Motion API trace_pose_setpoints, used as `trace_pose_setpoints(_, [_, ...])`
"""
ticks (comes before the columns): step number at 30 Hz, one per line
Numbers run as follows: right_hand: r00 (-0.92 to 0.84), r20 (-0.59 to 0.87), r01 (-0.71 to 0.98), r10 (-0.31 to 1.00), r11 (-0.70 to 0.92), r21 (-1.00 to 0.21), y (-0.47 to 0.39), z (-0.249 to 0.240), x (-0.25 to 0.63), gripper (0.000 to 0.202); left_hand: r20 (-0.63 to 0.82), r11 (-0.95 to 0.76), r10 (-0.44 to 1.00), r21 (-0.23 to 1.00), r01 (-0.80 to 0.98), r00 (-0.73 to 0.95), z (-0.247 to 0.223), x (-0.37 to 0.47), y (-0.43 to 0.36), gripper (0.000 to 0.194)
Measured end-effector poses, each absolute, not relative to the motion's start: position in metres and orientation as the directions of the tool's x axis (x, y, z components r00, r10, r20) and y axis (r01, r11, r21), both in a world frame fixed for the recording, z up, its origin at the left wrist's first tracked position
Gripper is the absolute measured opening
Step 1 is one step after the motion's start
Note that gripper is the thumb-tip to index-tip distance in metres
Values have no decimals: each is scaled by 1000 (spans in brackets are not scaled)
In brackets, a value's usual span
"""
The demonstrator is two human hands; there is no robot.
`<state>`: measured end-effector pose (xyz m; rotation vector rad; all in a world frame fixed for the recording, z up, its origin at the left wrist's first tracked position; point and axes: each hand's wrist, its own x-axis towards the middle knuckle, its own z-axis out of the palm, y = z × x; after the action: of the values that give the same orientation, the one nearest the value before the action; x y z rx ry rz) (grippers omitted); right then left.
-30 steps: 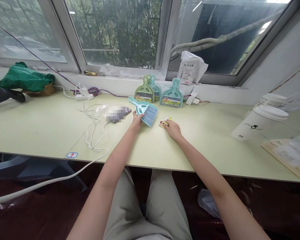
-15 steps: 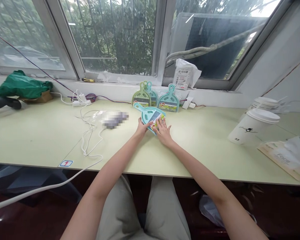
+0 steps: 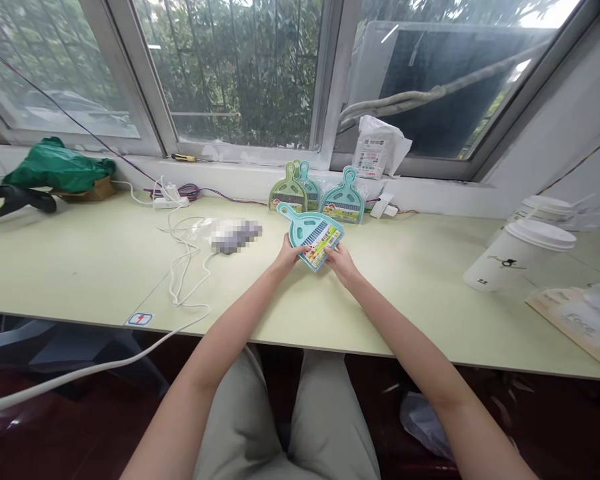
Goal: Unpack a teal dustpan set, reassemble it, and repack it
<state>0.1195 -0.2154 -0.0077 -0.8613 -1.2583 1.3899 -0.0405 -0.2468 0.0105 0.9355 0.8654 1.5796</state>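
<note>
A light blue dustpan (image 3: 305, 224) with a brush and a coloured label on its face is tilted over the table, its handle pointing up and left. My left hand (image 3: 291, 255) grips its lower left edge, thumb on the front. At its lower right edge, my right hand (image 3: 341, 260) holds on with the thumb over the label. Behind it, a green dustpan (image 3: 289, 190) and a blue dustpan (image 3: 343, 195) lean by the wall, with more behind the green one.
White cables (image 3: 180, 273) and a blurred item (image 3: 235, 237) lie at the left. A power strip (image 3: 170, 201) sits near the wall. Paper cups (image 3: 515, 257) and a tissue pack (image 3: 575, 320) stand and lie at the right. A green bag (image 3: 60, 167) is at the back left.
My right hand has moved from lying spread over the label to gripping the dustpan's lower right edge, uncovering the label. The view has shifted slightly.
</note>
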Motion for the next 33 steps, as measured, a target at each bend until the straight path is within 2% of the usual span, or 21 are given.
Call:
trace_pose_setpoints(2, [-251, 41, -362, 967, -54, -930, -213, -8, 123, 35, 144, -172, 982, 944, -280, -121, 14, -43, -245, 55])
trace_pose_setpoints(5, [-201, -4, -452, 980, -96, -887, -211, -6, 128, 33, 218, -199, 945, 975, 99, -244, 23, -59, -244, 31])
trace_pose_setpoints(8, [-158, 0, -465, 987, -74, -882, -210, -3, 132, 36, 436, -219, 775, 865, 453, -458, 30, -96, -248, 30])
trace_pose_setpoints(10, [-129, -10, -459, 992, -69, -886, -209, -2, 134, 36, 543, -125, 633, 775, 620, -551, 28, -127, -251, 36])
trace_pose_setpoints(13, [-117, -13, -463, 993, -66, -884, -207, -3, 136, 38, 478, 30, 580, 797, 603, -660, 16, -167, -253, 42])
trace_pose_setpoints(15, [-118, -9, -475, 993, -64, -878, -206, -3, 137, 38, 427, 23, 620, 829, 558, -659, 8, -180, -250, 32])
trace_pose_setpoints(17, [-115, -4, -487, 993, -60, -871, -206, -2, 138, 37, 426, -42, 717, 817, 576, -552, 2, -179, -244, 24])
trace_pose_setpoints(22, [-116, 13, -487, 993, -45, -872, -206, 1, 142, 33, 406, -167, 872, 770, 615, -272, 0, -142, -233, 28])
trace_pose_setpoints(28, [-126, -16, -456, 992, -72, -887, -206, 2, 145, 35, 385, -186, 905, 740, 647, -180, -2, -108, -236, 27])
trace_pose_setpoints(33, [-114, 7, -480, 993, -49, -876, -209, 9, 145, 33, 377, -331, 923, 662, 672, 83, -2, -94, -239, 28])
